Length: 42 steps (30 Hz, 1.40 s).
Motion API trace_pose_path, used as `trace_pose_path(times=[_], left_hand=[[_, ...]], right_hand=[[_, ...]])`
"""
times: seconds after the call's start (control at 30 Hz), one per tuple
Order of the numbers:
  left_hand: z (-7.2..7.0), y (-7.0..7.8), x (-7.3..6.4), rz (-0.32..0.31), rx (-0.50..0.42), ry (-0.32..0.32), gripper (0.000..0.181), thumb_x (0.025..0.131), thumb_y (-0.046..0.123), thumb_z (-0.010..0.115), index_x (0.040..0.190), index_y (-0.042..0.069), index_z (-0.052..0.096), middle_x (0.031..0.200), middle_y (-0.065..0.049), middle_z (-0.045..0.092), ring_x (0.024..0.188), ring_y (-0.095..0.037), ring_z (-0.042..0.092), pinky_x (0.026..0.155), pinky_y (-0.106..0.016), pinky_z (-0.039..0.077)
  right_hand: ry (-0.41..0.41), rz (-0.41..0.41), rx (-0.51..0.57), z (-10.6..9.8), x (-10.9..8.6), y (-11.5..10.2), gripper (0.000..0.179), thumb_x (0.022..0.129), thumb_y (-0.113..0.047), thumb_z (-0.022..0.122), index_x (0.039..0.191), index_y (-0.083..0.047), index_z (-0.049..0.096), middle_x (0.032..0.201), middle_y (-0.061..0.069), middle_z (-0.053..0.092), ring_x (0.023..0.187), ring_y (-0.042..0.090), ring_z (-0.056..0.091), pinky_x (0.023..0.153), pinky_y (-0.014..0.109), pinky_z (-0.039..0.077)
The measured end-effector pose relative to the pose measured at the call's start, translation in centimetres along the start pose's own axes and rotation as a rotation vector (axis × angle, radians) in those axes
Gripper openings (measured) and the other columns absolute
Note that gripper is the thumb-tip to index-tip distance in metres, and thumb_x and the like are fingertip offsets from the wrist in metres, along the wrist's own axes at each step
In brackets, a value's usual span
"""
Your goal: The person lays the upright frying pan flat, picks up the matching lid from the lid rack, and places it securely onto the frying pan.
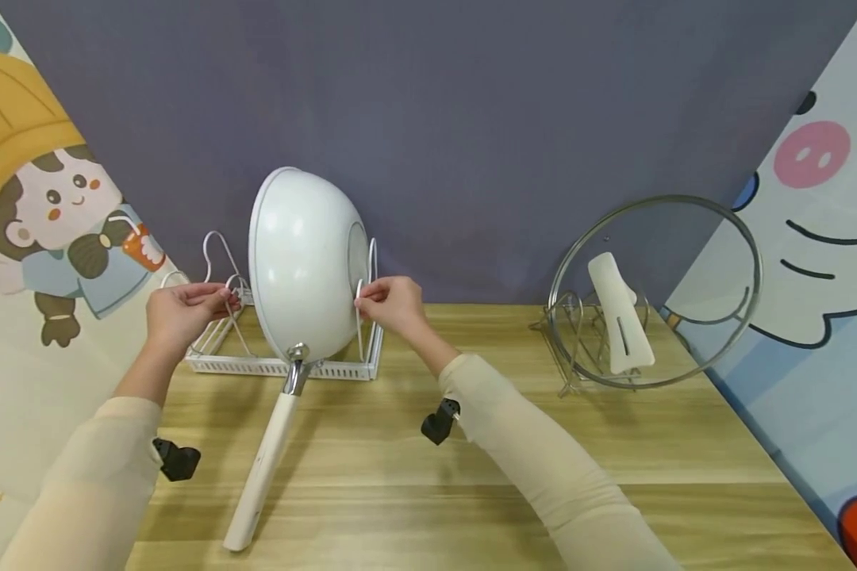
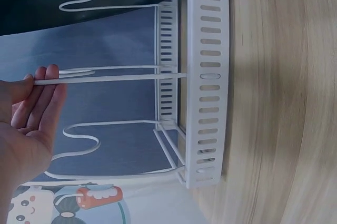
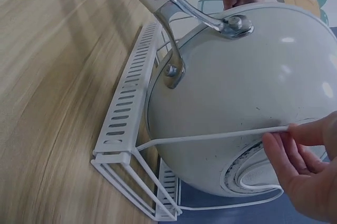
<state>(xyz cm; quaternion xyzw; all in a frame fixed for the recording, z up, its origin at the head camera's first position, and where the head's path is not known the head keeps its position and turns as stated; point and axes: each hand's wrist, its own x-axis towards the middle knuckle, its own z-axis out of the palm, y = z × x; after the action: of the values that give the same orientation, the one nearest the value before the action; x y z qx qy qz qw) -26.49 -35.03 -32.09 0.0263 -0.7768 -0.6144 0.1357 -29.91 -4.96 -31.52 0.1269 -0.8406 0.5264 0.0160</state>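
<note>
Head view: right hand [image 1: 394, 303], centre of frame, pinches a white wire divider [image 1: 361, 317] of the rack between thumb and fingertips. Right wrist view confirms: fingertips [image 3: 278, 148] curled round the wire at lower right, the wire running left to the rack base. Left hand [image 1: 186, 308], centre left, grips another wire divider [image 1: 230, 301]; in the left wrist view the fingers [image 2: 45, 92] close on the wire at the left edge.

Between the two hands, a white wok [image 1: 307, 262] stands on edge in the white slotted rack [image 1: 278, 366], its outer bottom facing right, touching the divider held by the right hand. Wok handle [image 1: 264, 464] slopes down to lower left over the wooden table [image 1: 471, 476].

Right of centre, well apart: glass lid [image 1: 657, 293] upright in a metal wire stand [image 1: 567, 349].
</note>
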Motion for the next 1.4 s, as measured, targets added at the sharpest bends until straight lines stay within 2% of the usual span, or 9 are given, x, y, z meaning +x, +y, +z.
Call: trace_pose_path(times=[0.17, 0.23, 0.3, 0.53, 0.77, 0.97, 1.4], left_hand=[[-0.2, 0.2, -0.2, -0.025, 0.033, 0.006, 0.027, 0.094, 0.008, 0.058, 0.076, 0.028, 0.063, 0.062, 0.024, 0.068, 0.06, 0.006, 0.067, 0.061, -0.013, 0.056], [-0.3, 0.2, -0.3, -0.036, 0.022, 0.01, 0.031, 0.093, 0.008, 0.059, 0.073, 0.03, 0.063, 0.061, 0.023, 0.068, 0.059, 0.005, 0.067, 0.06, -0.013, 0.056], [-0.3, 0.2, -0.4, -0.042, 0.02, 0.015, 0.032, 0.093, 0.008, 0.059, 0.071, 0.031, 0.063, 0.061, 0.022, 0.067, 0.059, 0.006, 0.067, 0.06, -0.012, 0.055], [-0.2, 0.4, -0.8, -0.041, -0.082, 0.002, 0.032, 0.093, 0.003, 0.058, 0.072, 0.026, 0.066, 0.062, 0.017, 0.07, 0.059, 0.002, 0.068, 0.06, -0.014, 0.056], [0.1, 0.5, -1.3, -0.013, -0.136, -0.034, 0.033, 0.093, 0.002, 0.057, 0.073, 0.025, 0.068, 0.064, 0.015, 0.071, 0.062, 0.002, 0.069, 0.061, -0.013, 0.056], [0.3, 0.4, -1.4, -0.001, -0.093, -0.031, 0.035, 0.093, 0.003, 0.056, 0.072, 0.028, 0.068, 0.064, 0.018, 0.07, 0.062, 0.004, 0.068, 0.061, -0.013, 0.056], [0.5, 0.5, -1.1, -0.055, -0.124, 0.013, 0.032, 0.092, 0.003, 0.058, 0.07, 0.025, 0.067, 0.062, 0.015, 0.071, 0.059, 0.002, 0.069, 0.059, -0.013, 0.055]], right_hand=[[-0.014, -0.02, 0.012, 0.1, 0.2, 0.1, 0.014, 0.084, -0.011, 0.073, 0.091, 0.001, 0.072, 0.088, 0.017, 0.074, 0.066, 0.021, 0.071, 0.056, 0.018, 0.056], [-0.02, -0.019, 0.015, 0.2, 0.3, 0.2, 0.014, 0.084, -0.011, 0.073, 0.092, 0.001, 0.072, 0.088, 0.017, 0.074, 0.074, 0.027, 0.073, 0.056, 0.019, 0.056], [-0.023, -0.018, 0.008, 0.2, 0.4, 0.2, 0.014, 0.084, -0.012, 0.072, 0.092, 0.0, 0.072, 0.088, 0.016, 0.074, 0.075, 0.028, 0.073, 0.056, 0.018, 0.056], [0.002, -0.037, -0.02, 0.2, 0.8, 0.3, 0.014, 0.085, -0.012, 0.071, 0.092, -0.001, 0.072, 0.088, 0.015, 0.075, 0.073, 0.025, 0.073, 0.056, 0.018, 0.055], [0.046, -0.057, -0.09, 0.1, 1.3, 0.5, 0.013, 0.086, -0.013, 0.07, 0.093, -0.002, 0.072, 0.089, 0.012, 0.075, 0.073, 0.019, 0.071, 0.056, 0.016, 0.054], [0.044, -0.052, -0.089, 0.1, 1.6, 0.6, 0.013, 0.087, -0.012, 0.069, 0.093, -0.001, 0.072, 0.09, 0.014, 0.075, 0.076, 0.022, 0.072, 0.057, 0.016, 0.054], [0.07, -0.069, -0.085, 0.3, 2.0, 0.9, 0.013, 0.087, -0.011, 0.069, 0.093, -0.001, 0.072, 0.09, 0.013, 0.075, 0.076, 0.021, 0.071, 0.058, 0.015, 0.053]])
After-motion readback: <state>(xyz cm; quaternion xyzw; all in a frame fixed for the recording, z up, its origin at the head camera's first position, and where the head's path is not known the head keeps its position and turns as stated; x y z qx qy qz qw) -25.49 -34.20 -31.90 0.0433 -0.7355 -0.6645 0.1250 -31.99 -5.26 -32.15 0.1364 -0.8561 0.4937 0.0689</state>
